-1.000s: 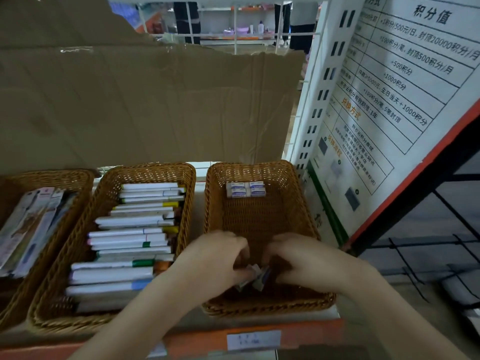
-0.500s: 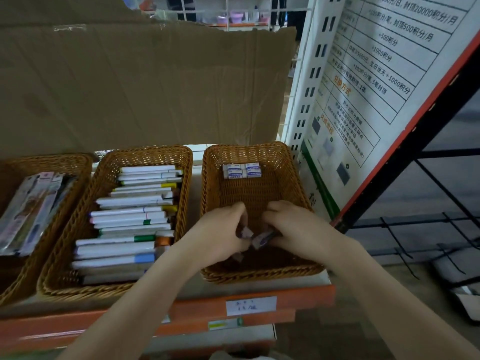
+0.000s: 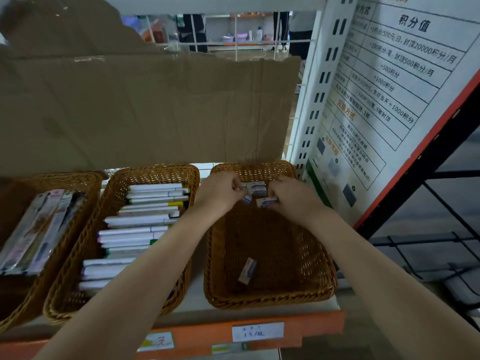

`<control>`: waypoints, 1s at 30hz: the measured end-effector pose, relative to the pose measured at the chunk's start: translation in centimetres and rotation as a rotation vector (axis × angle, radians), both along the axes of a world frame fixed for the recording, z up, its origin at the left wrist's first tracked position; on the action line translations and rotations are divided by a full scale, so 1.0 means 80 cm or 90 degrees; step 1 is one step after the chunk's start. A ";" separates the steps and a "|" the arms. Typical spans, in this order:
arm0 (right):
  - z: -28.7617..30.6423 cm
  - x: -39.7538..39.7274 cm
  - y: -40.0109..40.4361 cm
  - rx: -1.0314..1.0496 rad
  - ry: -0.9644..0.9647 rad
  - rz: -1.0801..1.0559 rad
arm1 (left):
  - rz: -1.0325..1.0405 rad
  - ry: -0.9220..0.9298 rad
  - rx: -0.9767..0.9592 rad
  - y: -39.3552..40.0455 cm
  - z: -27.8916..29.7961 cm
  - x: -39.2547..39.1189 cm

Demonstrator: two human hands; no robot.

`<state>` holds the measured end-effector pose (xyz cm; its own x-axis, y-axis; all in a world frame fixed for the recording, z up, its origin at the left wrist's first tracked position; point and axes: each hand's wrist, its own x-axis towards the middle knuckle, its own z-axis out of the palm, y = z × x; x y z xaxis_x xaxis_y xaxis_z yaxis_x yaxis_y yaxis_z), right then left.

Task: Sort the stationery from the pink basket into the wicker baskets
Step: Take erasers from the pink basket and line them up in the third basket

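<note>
Three wicker baskets stand in a row on the shelf. Both hands reach to the far end of the right wicker basket (image 3: 322,266). My left hand (image 3: 220,194) pinches a small white-and-blue eraser (image 3: 246,199). My right hand (image 3: 291,196) holds another eraser (image 3: 265,202). Just behind them a short row of erasers (image 3: 255,187) lies against the far wall. One loose eraser (image 3: 248,271) lies alone near the basket's front. The middle wicker basket (image 3: 114,183) is full of white markers (image 3: 140,219). The pink basket is out of view.
The left wicker basket (image 3: 85,183) holds packaged pens (image 3: 36,229). A brown cardboard sheet (image 3: 145,107) rises behind the baskets. A printed sign (image 3: 384,94) leans at the right, by an orange-and-black rack post. The orange shelf edge (image 3: 311,326) carries paper labels.
Both hands moved from the near end of the right basket to its far end, carrying erasers up to the row there. One eraser now lies loose at the front.
</note>
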<state>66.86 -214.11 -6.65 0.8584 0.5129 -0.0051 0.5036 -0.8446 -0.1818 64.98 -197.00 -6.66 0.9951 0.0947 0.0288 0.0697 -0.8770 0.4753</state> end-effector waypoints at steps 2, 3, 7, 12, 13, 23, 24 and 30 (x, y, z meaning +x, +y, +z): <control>-0.007 0.011 0.006 -0.018 -0.021 -0.011 | 0.006 -0.011 0.040 -0.005 -0.007 0.010; -0.011 0.016 0.010 -0.029 -0.027 -0.017 | 0.004 -0.013 0.066 -0.007 -0.011 0.013; -0.026 0.032 0.021 -0.084 -0.022 -0.031 | -0.041 -0.019 0.209 -0.010 -0.020 0.018; -0.042 0.039 0.022 -0.092 -0.029 -0.024 | -0.092 -0.047 0.345 -0.013 -0.023 0.020; -0.043 0.040 0.022 -0.086 -0.030 -0.025 | -0.096 -0.048 0.375 -0.012 -0.024 0.020; -0.041 0.039 0.020 -0.049 0.006 -0.014 | -0.172 -0.021 0.461 -0.005 -0.022 0.015; -0.041 0.039 0.020 -0.049 0.005 -0.009 | -0.175 -0.024 0.468 -0.005 -0.022 0.015; -0.039 0.042 0.026 -0.033 -0.029 0.028 | -0.182 -0.039 0.418 -0.008 -0.023 0.021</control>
